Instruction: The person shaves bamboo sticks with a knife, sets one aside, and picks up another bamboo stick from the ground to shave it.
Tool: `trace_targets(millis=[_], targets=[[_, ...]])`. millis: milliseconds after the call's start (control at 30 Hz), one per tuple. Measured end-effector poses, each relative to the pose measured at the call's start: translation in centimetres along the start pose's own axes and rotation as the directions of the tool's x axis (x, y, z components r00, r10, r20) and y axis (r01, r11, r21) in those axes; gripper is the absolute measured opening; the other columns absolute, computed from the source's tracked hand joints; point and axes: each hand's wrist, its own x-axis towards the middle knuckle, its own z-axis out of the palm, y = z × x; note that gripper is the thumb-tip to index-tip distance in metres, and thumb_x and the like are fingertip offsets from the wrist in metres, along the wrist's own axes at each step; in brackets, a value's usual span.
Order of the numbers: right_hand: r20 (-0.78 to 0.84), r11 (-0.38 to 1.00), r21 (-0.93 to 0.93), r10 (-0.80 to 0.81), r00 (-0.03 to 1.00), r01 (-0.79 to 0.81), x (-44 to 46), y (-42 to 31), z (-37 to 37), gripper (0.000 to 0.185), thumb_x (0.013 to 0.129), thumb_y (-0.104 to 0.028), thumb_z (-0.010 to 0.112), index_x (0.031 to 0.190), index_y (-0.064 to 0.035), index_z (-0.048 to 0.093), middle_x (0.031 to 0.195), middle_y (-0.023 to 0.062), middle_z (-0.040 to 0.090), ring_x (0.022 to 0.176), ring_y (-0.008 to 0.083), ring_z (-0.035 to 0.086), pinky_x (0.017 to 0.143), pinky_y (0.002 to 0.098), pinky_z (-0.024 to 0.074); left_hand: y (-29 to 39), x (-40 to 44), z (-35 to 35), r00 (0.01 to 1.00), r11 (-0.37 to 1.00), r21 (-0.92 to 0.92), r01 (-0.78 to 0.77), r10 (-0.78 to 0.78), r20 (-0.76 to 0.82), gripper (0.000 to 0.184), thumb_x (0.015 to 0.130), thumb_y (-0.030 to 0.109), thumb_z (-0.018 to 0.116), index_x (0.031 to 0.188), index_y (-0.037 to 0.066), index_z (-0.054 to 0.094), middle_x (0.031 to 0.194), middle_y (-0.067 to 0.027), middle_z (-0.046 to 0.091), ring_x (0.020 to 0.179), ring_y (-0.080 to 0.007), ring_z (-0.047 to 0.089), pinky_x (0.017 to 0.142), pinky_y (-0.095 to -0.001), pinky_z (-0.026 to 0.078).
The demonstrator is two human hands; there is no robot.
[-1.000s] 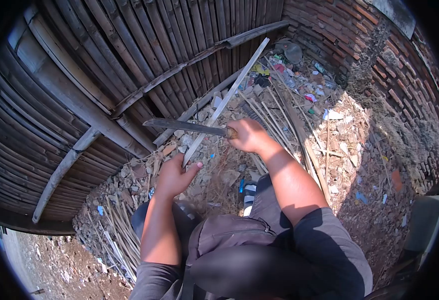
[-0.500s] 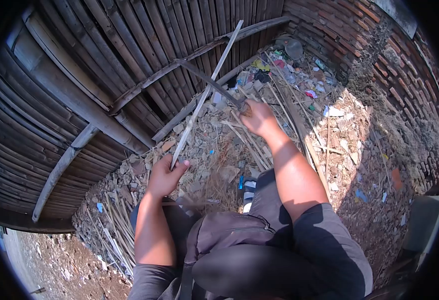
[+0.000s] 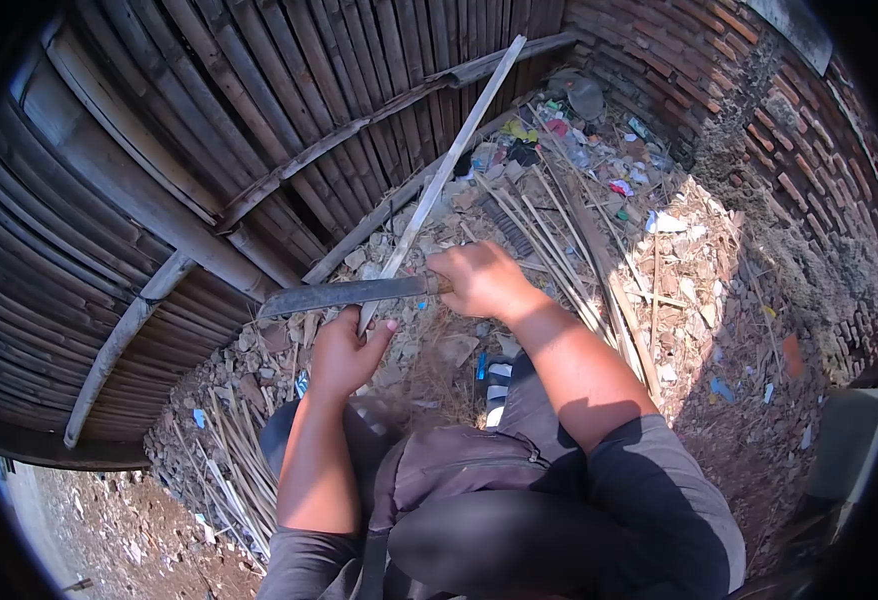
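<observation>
My left hand point(image 3: 344, 355) is closed round the lower end of a long, pale bamboo strip point(image 3: 456, 150), which slants up and away to the right. In my right hand point(image 3: 489, 280) is the wooden handle of a machete point(image 3: 344, 293). Its broad, dark blade points left and crosses over the strip just above my left fingers. Whether the edge touches the strip I cannot tell.
A bamboo slat wall point(image 3: 359, 60) rises on the left, and a brick wall point(image 3: 799, 150) stands on the right. Rubble, litter and loose bamboo strips point(image 3: 559, 240) cover the ground. More strips point(image 3: 234, 450) lie by my left side.
My right hand has drawn the machete down and toward me, from far along the strip to near my left hand. The strip's far tip has swung right.
</observation>
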Motion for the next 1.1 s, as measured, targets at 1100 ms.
trace_targets(millis=[1100], targets=[[-0.033, 0.939, 0.261, 0.242, 0.970, -0.225, -1.2, 7.1, 0.0, 0.056, 0.082, -0.037, 0.080, 0.127, -0.0057, 0.071, 0.120, 0.0269, 0.071, 0.115, 0.0435, 0.067, 0.101, 0.0479, 0.0529, -0.7, 0.2, 0.3, 0.994, 0.992, 0.113, -0.047, 0.035, 0.108, 0.051, 0.088, 0.047, 0.082, 0.088, 0.000, 0.064, 0.066, -0.0151, 0.061, 0.058, -0.0276, 0.059, 0.059, -0.0421, 0.048]])
